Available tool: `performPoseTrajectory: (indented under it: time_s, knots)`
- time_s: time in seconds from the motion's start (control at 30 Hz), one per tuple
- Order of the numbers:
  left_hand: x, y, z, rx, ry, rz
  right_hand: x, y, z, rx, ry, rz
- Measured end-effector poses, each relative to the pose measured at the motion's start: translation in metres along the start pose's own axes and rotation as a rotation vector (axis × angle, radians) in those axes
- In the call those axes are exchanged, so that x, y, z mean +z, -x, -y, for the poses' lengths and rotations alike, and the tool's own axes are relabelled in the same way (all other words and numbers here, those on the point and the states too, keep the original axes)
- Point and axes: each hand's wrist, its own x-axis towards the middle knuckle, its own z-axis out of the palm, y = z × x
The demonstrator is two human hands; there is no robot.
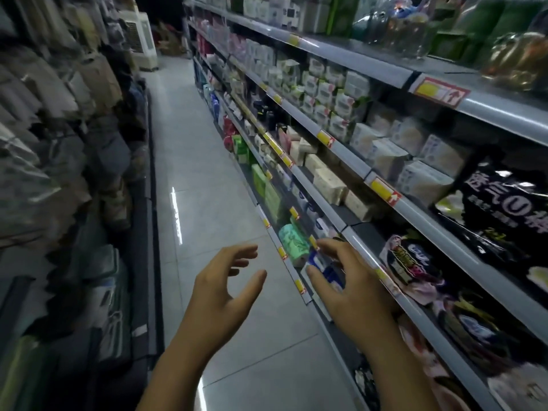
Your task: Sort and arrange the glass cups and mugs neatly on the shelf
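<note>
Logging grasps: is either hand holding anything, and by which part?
Left hand holds nothing. Right hand reaches over a small blue-and-white packet; an actual grip cannot be told.

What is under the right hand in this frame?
A blue-and-white pack shows between the thumb and fingers of the right hand. The palm covers whatever lies further back, and whether the hand touches the pack cannot be told.

White Chinese characters are showing on the black plastic bag, seemingly too blurred to read; yellow-and-red shelf-edge tags are bearing upward arrows.
</note>
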Motion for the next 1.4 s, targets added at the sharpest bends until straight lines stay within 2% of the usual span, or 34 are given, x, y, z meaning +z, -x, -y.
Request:
performPoseTrajectory:
  time_s: [0.2, 0.5, 0.73, 0.87, 1.07, 1.23, 1.4]
  knots:
    - [-0.005, -0.095, 0.058, -0.054, -0.043, -0.08, 0.068, -0.118, -0.03, -0.052, -0.045, 0.089]
    - [-0.024, -0.257, 0.097, -0.107, -0.166, -0.193, 0.131, -0.323, -0.054, -0.085, -0.089, 0.252]
    - [-0.024, -0.359, 0.169, -0.179, -0.142, -0.166, 0.182, -0.417, -0.074, -0.048, -0.038, 0.316]
    - [-0.019, -0.435, 0.224, -0.163, -0.075, -0.082, 0.21, -0.48, -0.083, -0.009, -0.006, 0.243]
    - [-0.022, -0.581, 0.271, -0.04, -0.046, 0.178, 0.216, -0.581, -0.071, 0.159, 0.077, 0.007]
    - [0.009, -0.696, 0.256, 0.158, 0.045, 0.34, 0.18, -0.63, -0.063, 0.229, 0.151, -0.236]
    - [0.073, -0.769, 0.196, 0.378, 0.189, 0.521, 0.115, -0.661, -0.053, 0.21, 0.271, -0.478]
